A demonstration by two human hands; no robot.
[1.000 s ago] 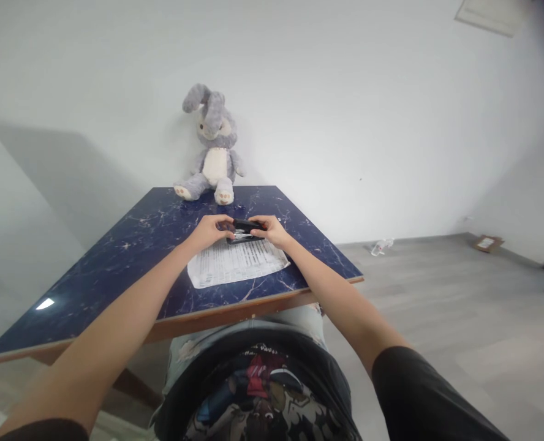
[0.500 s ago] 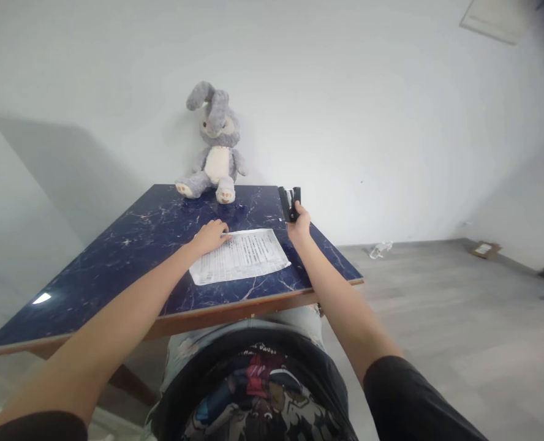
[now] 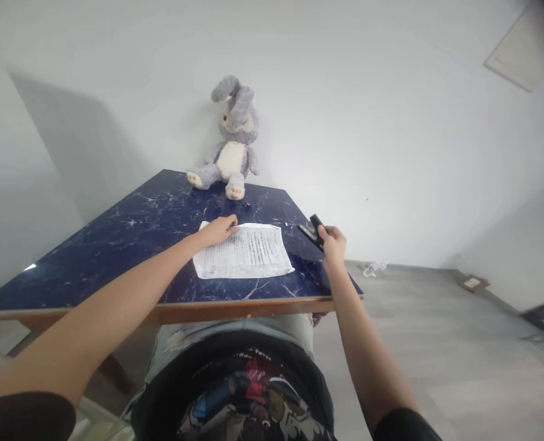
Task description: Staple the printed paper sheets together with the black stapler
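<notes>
Holding a black stapler [image 3: 312,231] in a closed fist, the right hand [image 3: 332,244] now sits low over the right edge of the table [image 3: 129,236] — half a second ago it held the tool upright and higher, farther back on that side, and a second ago both hands were bunched on it at the far edge of the paper [image 3: 244,251]. So the stapler has come off the sheets and swung out to the right, which suggests the pressing on the pages is over for now. The tool pokes out of the grip toward the far left, tilted, its tip just beside the paper's right far corner but not touching it; whether it rests on the tabletop or hangs just above cannot be told.

The left hand [image 3: 219,230] lies flat and open on the far left corner of the paper, fingers spread toward the right, pinning it — much as it did half a second ago. It grips nothing.

Farther back, a grey plush rabbit [image 3: 230,150] sits against the white wall at the table's far edge, well apart from both hands.
</notes>
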